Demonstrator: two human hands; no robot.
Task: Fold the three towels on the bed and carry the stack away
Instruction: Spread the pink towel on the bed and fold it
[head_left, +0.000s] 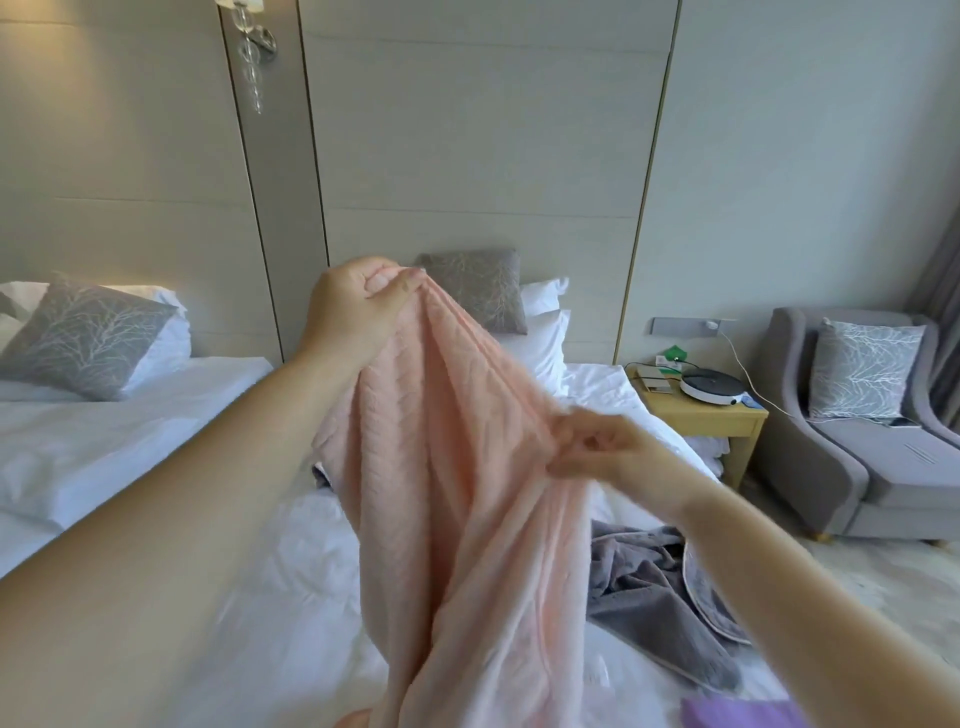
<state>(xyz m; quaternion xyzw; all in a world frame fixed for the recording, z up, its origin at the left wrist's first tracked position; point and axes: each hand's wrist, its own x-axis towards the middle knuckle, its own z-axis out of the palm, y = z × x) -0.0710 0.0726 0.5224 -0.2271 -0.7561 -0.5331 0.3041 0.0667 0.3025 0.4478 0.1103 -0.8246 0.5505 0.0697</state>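
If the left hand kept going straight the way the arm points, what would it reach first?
Probably the grey pillow at the headboard, just beyond the left hand gripping the pink towel; depth is hard to judge.

A pink towel is held up above the white bed, pinched at its top by the left hand and gripped lower at three o'clock by the right hand. A grey towel is seen crumpled at four o'clock, a purple towel at five.

One wide head-worn camera looks forward and slightly down over the bed, close behind the raised arms, facing the headboard wall.
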